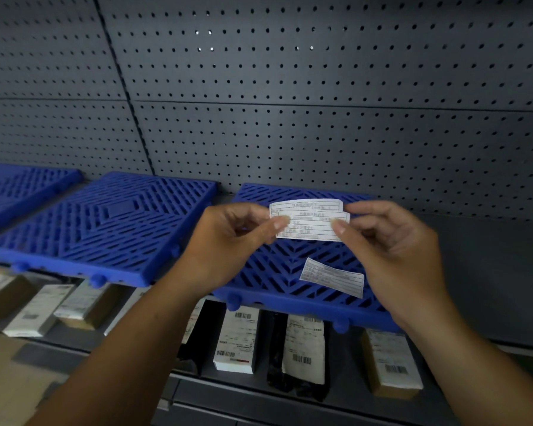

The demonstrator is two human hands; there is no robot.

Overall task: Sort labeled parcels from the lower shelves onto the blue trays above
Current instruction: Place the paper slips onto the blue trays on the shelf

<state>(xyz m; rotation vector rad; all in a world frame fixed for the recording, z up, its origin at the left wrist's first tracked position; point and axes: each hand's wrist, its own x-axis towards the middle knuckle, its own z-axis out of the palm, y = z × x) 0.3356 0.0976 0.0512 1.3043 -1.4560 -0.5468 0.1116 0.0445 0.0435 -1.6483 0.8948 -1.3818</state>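
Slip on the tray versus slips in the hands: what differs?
The held slips are two, overlapped; the lying slip is single. The held slips are pinched level between left hand and right hand; the lying slip rests tilted on the blue tray. All white, printed.

A parcel stockroom or warehouse; grey pegboard backing (320, 87), metal shelves (490, 272), blue slatted trays (105, 229), barcode-labelled parcels (237, 339) stored beneath.
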